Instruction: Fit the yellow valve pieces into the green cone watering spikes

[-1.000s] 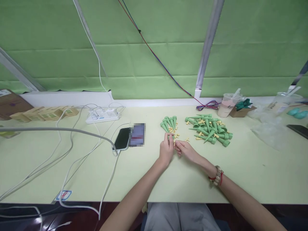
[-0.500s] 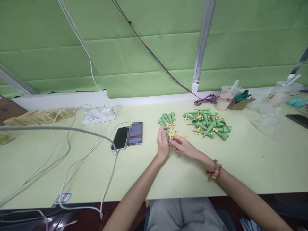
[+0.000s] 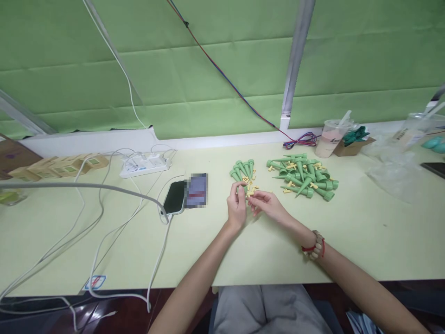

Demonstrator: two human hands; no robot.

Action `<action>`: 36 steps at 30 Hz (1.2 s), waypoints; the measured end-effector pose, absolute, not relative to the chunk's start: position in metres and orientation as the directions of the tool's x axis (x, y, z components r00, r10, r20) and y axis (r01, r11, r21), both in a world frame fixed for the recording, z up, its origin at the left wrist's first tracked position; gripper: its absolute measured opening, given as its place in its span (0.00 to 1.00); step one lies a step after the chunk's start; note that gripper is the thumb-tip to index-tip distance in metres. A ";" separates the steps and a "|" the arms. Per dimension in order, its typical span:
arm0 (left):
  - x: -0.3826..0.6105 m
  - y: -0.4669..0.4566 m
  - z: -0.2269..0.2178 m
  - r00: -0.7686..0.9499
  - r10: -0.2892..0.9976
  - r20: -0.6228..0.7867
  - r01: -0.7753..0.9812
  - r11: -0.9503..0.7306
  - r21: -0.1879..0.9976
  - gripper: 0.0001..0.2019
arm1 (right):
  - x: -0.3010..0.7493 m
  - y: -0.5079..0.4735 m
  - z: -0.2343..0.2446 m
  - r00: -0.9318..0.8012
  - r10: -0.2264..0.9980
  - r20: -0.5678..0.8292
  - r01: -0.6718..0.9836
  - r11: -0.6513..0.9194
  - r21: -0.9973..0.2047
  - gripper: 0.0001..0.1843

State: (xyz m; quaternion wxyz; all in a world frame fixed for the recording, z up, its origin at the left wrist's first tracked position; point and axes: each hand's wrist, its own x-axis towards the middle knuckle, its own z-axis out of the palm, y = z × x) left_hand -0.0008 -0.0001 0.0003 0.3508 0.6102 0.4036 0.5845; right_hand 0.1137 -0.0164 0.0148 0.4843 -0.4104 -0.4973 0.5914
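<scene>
My left hand (image 3: 237,205) is closed round a green plastic cone spike (image 3: 242,189), held just above the pale green table (image 3: 104,250). My right hand (image 3: 264,204) meets it from the right, fingers pinched on a small yellow piece (image 3: 249,195) at the spike. Right behind my hands lies a small row of green spikes (image 3: 243,170) with yellow pieces beside them. A larger loose pile of green spikes and yellow pieces (image 3: 303,178) lies to the right.
A phone (image 3: 175,198) on a white cable lies left of my hands. Behind it sits a white power strip (image 3: 144,165) and small cardboard boxes (image 3: 62,165). Cups (image 3: 329,137), a brown box (image 3: 352,144) and clear plastic bags (image 3: 392,174) stand at the back right. Cables trail over the left table.
My hands have stayed together at the same spot, lifting slightly toward the small row of spikes. The view has shifted a little; the piles have not moved.
</scene>
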 end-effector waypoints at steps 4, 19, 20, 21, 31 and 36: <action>0.002 -0.001 -0.002 0.002 0.924 0.382 0.023 -0.382 0.924 0.18 | 0.116 -0.016 0.012 -0.178 0.984 0.011 -0.118 -0.010 -0.993 0.14; 0.008 0.005 0.005 -0.049 0.982 0.182 -0.174 -0.187 0.967 0.18 | 0.126 -0.014 0.001 -0.113 0.849 0.516 0.496 0.498 -0.711 0.17; 0.009 0.006 0.006 -0.033 0.989 0.145 -0.191 -0.148 0.970 0.18 | 0.128 -0.014 0.001 -0.147 0.818 0.556 0.548 0.535 -0.643 0.17; 0.009 0.006 0.006 -0.013 0.994 0.112 -0.209 -0.112 0.971 0.18 | 0.130 -0.013 0.001 -0.179 0.790 0.586 0.592 0.562 -0.577 0.15; 0.011 0.008 0.012 0.118 0.991 -0.062 -0.278 0.093 0.956 0.22 | 0.137 -0.008 0.004 -0.315 0.662 0.680 0.684 0.655 -0.322 0.12; 0.012 0.006 0.007 0.153 0.988 0.025 -0.247 0.014 0.969 0.20 | 0.131 -0.013 -0.001 -0.220 0.725 0.653 0.674 0.597 -0.435 0.12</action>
